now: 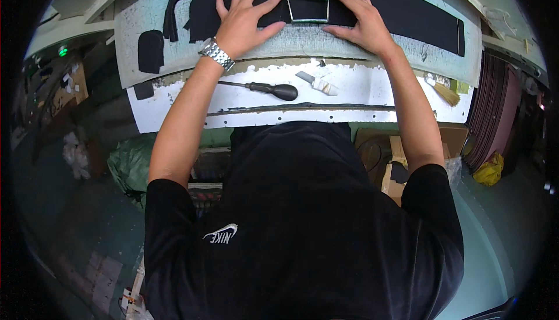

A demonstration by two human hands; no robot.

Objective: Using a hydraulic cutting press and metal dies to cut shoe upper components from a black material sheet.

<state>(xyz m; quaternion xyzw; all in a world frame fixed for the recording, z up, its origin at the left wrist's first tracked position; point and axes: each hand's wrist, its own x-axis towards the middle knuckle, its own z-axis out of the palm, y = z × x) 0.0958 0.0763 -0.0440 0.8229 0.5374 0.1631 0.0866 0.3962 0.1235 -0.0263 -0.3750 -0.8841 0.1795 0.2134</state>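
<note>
A thin metal frame (308, 21), shaped like a cutting die with a crossbar and a rounded top, lies on a long strip of black sheet material (419, 29). To its left, my left hand (244, 20) rests on the black material with fingers spread, index fingertip close to the frame's left side. My right hand (364, 23) is on the other side, fingers stretched out, its fingertips at the frame's upper right and its thumb near the lower right corner. Whether either hand presses on the metal is hard to see. A curved opening shows in the strip's left part.
A cut black piece (151, 51) with a rounded top lies left on the pale board (125, 58). Along the white near ledge (361, 81) are a black-handled tool (282, 91), a blade with a white-wrapped grip (326, 87) and a straw brush (447, 94). A wooden rail borders the right.
</note>
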